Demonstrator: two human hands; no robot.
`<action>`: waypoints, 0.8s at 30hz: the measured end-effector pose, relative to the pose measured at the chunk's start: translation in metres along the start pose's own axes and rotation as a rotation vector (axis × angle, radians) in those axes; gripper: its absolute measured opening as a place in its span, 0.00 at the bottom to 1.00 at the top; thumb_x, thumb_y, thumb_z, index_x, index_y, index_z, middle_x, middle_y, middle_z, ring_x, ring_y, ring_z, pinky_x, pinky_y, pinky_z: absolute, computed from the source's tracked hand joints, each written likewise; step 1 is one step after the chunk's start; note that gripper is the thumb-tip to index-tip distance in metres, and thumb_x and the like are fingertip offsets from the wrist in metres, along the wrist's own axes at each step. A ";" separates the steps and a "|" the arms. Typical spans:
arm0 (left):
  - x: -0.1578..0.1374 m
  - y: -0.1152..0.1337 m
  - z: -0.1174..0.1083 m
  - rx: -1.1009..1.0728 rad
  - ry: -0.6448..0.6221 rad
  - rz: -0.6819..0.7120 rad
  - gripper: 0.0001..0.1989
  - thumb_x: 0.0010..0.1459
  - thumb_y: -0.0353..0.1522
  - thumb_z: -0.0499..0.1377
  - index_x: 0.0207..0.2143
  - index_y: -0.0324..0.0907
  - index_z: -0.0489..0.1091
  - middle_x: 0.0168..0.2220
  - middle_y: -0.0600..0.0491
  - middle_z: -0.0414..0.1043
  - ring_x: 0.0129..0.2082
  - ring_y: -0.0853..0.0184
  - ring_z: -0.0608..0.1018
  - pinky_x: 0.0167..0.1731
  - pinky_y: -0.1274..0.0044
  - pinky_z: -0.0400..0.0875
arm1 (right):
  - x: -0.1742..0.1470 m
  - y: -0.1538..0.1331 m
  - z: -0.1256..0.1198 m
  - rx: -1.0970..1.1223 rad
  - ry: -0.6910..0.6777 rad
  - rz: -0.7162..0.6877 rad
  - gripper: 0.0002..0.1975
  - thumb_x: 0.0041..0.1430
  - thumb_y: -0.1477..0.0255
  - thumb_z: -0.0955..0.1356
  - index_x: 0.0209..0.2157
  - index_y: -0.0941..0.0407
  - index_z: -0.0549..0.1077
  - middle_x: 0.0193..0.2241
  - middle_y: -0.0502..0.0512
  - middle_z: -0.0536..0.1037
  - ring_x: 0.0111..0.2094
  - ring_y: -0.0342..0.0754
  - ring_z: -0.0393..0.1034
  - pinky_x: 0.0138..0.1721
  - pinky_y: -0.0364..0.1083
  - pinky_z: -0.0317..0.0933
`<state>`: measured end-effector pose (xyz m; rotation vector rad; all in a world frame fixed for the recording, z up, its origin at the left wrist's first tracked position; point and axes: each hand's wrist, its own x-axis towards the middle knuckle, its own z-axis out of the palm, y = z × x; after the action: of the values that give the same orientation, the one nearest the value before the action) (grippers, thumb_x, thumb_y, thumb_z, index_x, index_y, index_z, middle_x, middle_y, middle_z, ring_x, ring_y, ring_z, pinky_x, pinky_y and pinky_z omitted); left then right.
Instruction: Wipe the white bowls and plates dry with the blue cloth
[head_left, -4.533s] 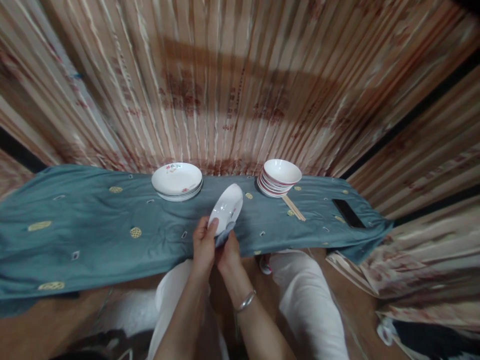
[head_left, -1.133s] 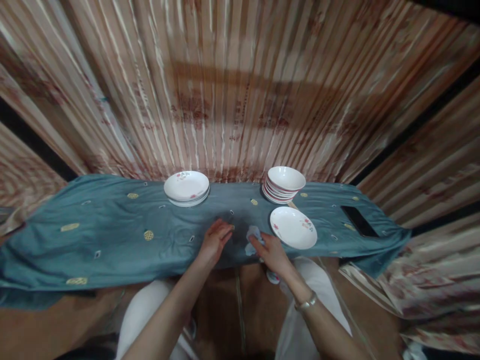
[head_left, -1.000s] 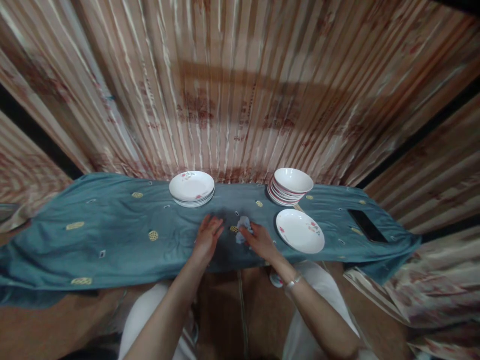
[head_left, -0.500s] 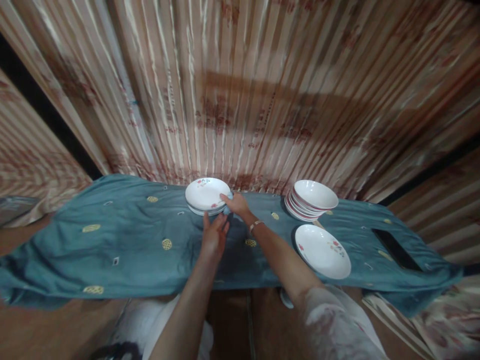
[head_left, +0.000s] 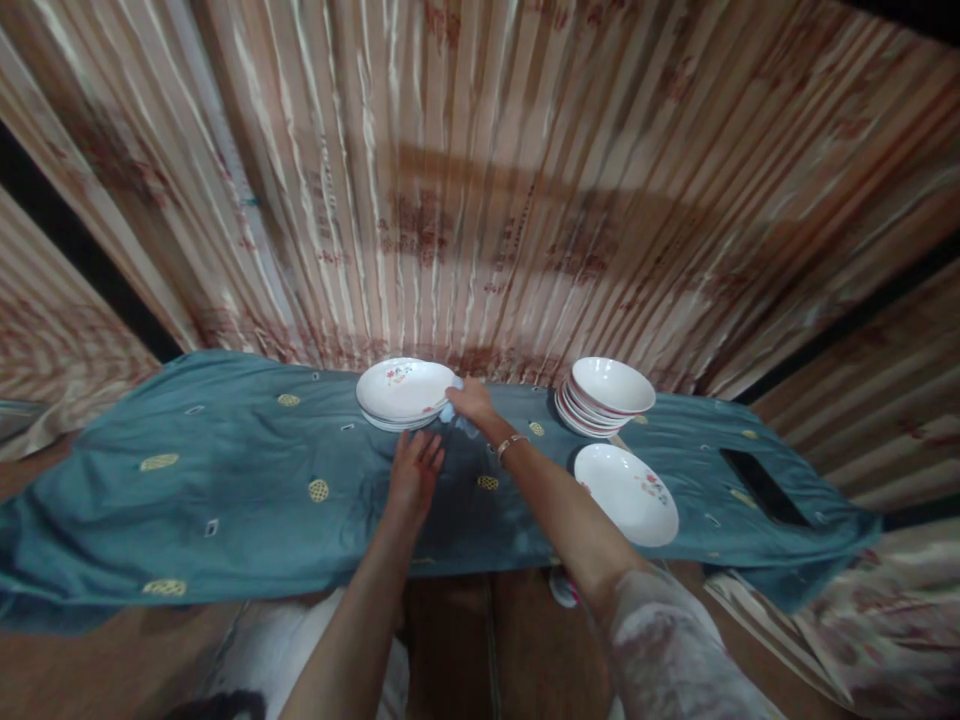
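Observation:
A small stack of white plates with floral prints stands at the back of the table, its top plate [head_left: 405, 392] overhanging slightly to the right. My right hand [head_left: 471, 400] is closed on a light blue cloth [head_left: 450, 413], pressed at the right rim of that top plate. Whether the fingers also pinch the rim is hard to see. Just in front of the stack is my left hand [head_left: 415, 470], open, fingers spread and holding nothing. Its fingertips lie close to the lower plates' front edge.
To the right stands a stack of white bowls [head_left: 611, 388] with reddish rims. A single floral plate [head_left: 626, 497] lies in front of it. Farther right is a dark flat phone-like object [head_left: 761, 485]. A green patterned cloth [head_left: 255, 500] covers the table; a curtain [head_left: 450, 200] hangs behind.
My left hand has drawn slightly back from the plate stack. My right hand stays at the top plate's rim, with more of the blue cloth showing. The view has shifted a little.

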<state>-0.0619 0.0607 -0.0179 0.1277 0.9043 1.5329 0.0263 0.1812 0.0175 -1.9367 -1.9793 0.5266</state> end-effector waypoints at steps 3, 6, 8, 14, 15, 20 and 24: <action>-0.001 -0.002 -0.004 0.028 -0.045 -0.013 0.13 0.61 0.38 0.53 0.47 0.46 0.64 0.53 0.44 0.70 0.52 0.64 0.74 0.51 0.70 0.65 | -0.013 0.012 -0.002 0.177 0.054 0.022 0.14 0.56 0.70 0.62 0.31 0.62 0.78 0.26 0.59 0.80 0.30 0.48 0.75 0.30 0.40 0.65; -0.005 -0.001 -0.007 0.044 -0.103 0.011 0.18 0.61 0.46 0.50 0.45 0.44 0.66 0.52 0.42 0.71 0.53 0.62 0.73 0.51 0.69 0.65 | -0.032 0.030 -0.005 0.337 0.133 0.018 0.13 0.55 0.71 0.62 0.30 0.60 0.76 0.21 0.53 0.77 0.23 0.44 0.71 0.26 0.39 0.62; -0.009 0.001 -0.008 0.052 -0.140 0.024 0.22 0.59 0.50 0.50 0.43 0.43 0.67 0.50 0.42 0.72 0.53 0.61 0.73 0.52 0.68 0.64 | -0.049 0.046 -0.006 0.415 0.187 0.015 0.11 0.54 0.71 0.61 0.29 0.59 0.75 0.20 0.50 0.75 0.22 0.42 0.69 0.25 0.38 0.61; -0.021 -0.011 -0.005 0.077 -0.191 -0.009 0.17 0.59 0.43 0.54 0.45 0.44 0.71 0.49 0.47 0.75 0.52 0.61 0.74 0.48 0.69 0.70 | -0.111 0.099 -0.001 0.592 0.330 -0.035 0.09 0.53 0.68 0.62 0.25 0.57 0.70 0.17 0.46 0.69 0.19 0.41 0.62 0.22 0.38 0.56; -0.023 -0.015 -0.005 0.099 -0.186 -0.011 0.15 0.59 0.40 0.55 0.45 0.43 0.71 0.47 0.48 0.76 0.50 0.61 0.75 0.47 0.70 0.71 | -0.122 0.107 0.000 0.593 0.324 -0.039 0.09 0.54 0.67 0.62 0.27 0.57 0.70 0.18 0.46 0.69 0.20 0.41 0.63 0.23 0.39 0.57; -0.027 -0.032 -0.008 0.216 -0.112 0.008 0.14 0.58 0.33 0.58 0.46 0.40 0.72 0.40 0.48 0.79 0.44 0.62 0.79 0.40 0.73 0.75 | -0.167 0.125 -0.020 0.397 0.254 -0.015 0.19 0.58 0.57 0.64 0.42 0.57 0.73 0.23 0.52 0.75 0.25 0.47 0.70 0.30 0.42 0.60; -0.023 -0.040 -0.011 0.260 -0.119 0.019 0.15 0.60 0.36 0.56 0.46 0.39 0.72 0.39 0.48 0.79 0.43 0.63 0.79 0.39 0.75 0.75 | -0.187 0.120 -0.043 0.243 0.337 0.080 0.30 0.61 0.54 0.61 0.57 0.58 0.63 0.27 0.55 0.77 0.31 0.51 0.74 0.35 0.46 0.63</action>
<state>-0.0313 0.0311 -0.0394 0.4117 1.0052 1.4038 0.1575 -0.0021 0.0041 -1.8206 -1.5604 0.4065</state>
